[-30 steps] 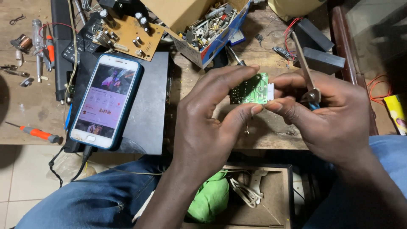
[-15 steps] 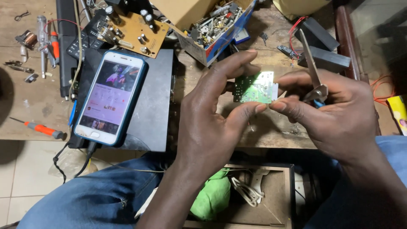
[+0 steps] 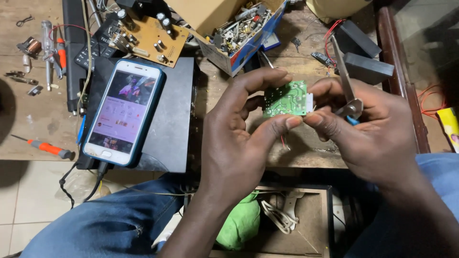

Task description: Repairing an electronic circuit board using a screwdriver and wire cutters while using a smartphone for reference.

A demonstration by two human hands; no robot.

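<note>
Both hands raised over the front edge of the worktop (image 3: 28,124). Left hand (image 3: 239,143) holds a small green circuit board (image 3: 286,99), grip closed on it: fingers curled over the top edge, thumb pressing the lower edge. Right hand (image 3: 377,134) meets the board's right edge with its fingertips; its grip is closed around a pair of scissors (image 3: 348,91), blades shut and pointing up and away, blue handle tucked in the palm. A thin red wire hangs below the board. Left of the hands, a phone (image 3: 125,112) lies screen-up on a black box (image 3: 174,129), well apart. Behind the board, an open cardboard box of parts (image 3: 236,31) sits near; a brown circuit board (image 3: 150,38) lies further left. Orange screwdriver (image 3: 45,147) near the worktop's front edge. Open room lies mainly between hands and phone.
</note>
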